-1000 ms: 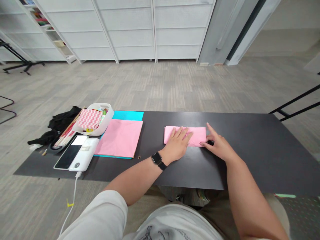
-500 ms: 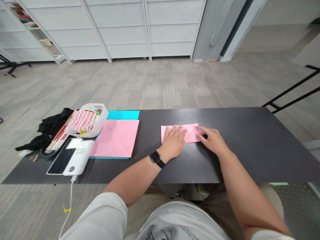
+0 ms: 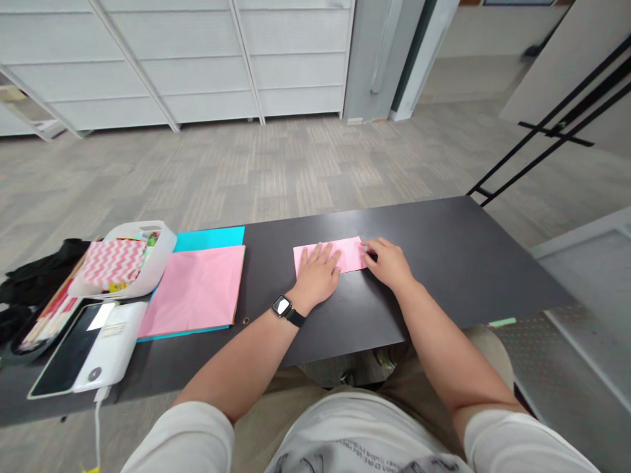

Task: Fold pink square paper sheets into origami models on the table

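A folded pink paper strip (image 3: 351,253) lies on the dark table in front of me. My left hand (image 3: 317,272) rests flat across its left half, fingers stretched out and slightly spread. At the strip's right end, my right hand (image 3: 389,261) has its thumb and forefinger closed on the short edge. A small dark patch shows between that thumb and the fingers; I cannot tell whether it is shadow or an object. The part of the paper beneath my left palm is hidden.
Left of the strip lies a stack of pink sheets (image 3: 200,289) over blue sheets (image 3: 211,238). Beyond are a white basket (image 3: 165,253) with a pink zigzag pouch (image 3: 113,261), a phone (image 3: 66,355), a white power bank (image 3: 111,348) with a cable, and black cloth (image 3: 44,272).
The view has swung to the right. The paper strip has tilted, its right end now farther from me. My right fingers have drawn in closer on its edge; my left hand stays flat.
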Available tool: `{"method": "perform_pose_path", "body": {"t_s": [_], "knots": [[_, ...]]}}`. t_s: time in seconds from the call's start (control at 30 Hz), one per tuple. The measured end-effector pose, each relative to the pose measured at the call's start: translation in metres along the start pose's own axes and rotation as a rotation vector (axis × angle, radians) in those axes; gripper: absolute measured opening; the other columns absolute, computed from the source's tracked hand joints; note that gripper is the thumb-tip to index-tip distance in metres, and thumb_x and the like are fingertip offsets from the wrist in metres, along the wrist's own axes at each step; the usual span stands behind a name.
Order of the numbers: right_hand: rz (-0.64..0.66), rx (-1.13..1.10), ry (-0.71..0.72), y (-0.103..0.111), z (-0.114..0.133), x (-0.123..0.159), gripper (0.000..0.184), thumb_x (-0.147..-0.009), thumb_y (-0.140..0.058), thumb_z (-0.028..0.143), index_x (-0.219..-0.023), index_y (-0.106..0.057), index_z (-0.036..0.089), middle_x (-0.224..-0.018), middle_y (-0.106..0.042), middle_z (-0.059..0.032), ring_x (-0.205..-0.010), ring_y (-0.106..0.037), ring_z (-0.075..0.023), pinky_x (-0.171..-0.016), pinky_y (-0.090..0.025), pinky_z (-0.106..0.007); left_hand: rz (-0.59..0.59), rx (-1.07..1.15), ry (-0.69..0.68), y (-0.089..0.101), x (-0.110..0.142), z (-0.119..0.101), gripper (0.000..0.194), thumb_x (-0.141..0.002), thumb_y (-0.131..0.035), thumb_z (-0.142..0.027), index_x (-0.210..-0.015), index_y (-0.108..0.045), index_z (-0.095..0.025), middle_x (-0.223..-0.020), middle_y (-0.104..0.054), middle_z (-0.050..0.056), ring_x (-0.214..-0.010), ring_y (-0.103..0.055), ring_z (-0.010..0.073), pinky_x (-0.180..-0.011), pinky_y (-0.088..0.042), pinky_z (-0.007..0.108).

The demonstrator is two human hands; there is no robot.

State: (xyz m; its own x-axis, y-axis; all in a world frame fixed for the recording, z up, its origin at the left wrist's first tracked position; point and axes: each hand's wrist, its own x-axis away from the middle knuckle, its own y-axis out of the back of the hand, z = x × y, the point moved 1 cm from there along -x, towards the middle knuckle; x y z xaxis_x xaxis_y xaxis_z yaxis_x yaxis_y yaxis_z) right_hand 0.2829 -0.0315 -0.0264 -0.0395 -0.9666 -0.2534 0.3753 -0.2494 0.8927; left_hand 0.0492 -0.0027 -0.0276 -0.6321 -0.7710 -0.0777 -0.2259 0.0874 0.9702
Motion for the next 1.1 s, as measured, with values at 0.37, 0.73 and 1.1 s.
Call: {"method": "perform_pose_path", "body": {"t_s": [0.37, 0.73, 1.1], "knots": [[0.101, 0.086, 0.143, -0.009, 0.035, 0.006, 0.03, -0.096, -0.072, 0.045, -0.121, -0.075, 0.027, -0.129, -0.068, -0.0125, -0.122, -0.059, -0.0343, -0.109, -0.04, -0.052, -0.009, 0.017, 0.008, -0.003, 0.001, 0.003, 0.055, -0.11, -0.038, -0.04, -0.163, -0.047, -0.026, -0.176, -0.035, 0.009, -0.163, -0.031, 0.0356, -0.133, -0.02, 0.067], [0.13, 0.021, -0.039, -0.003, -0.013, 0.01, 0.053, -0.093, -0.073, 0.053, -0.142, -0.064, 0.033, -0.157, -0.053, -0.0149, -0.153, -0.04, -0.0436, -0.121, -0.022, -0.081, 0.006, 0.021, 0.019, 0.0, 0.001, 0.003, 0.055, -0.11, -0.039, -0.04, -0.163, -0.046, -0.029, -0.177, -0.035, 0.007, -0.165, -0.029, 0.0346, -0.134, -0.019, 0.065], [0.007, -0.083, -0.144, 0.012, -0.042, 0.003, 0.041, -0.094, -0.069, 0.041, -0.134, -0.07, 0.03, -0.16, -0.054, -0.014, -0.154, -0.043, -0.0402, -0.123, -0.023, -0.078, 0.024, 0.012, 0.014, 0.0, 0.0, 0.002, 0.055, -0.11, -0.039, -0.04, -0.163, -0.046, -0.028, -0.177, -0.034, 0.007, -0.164, -0.029, 0.0351, -0.134, -0.02, 0.066]]}}
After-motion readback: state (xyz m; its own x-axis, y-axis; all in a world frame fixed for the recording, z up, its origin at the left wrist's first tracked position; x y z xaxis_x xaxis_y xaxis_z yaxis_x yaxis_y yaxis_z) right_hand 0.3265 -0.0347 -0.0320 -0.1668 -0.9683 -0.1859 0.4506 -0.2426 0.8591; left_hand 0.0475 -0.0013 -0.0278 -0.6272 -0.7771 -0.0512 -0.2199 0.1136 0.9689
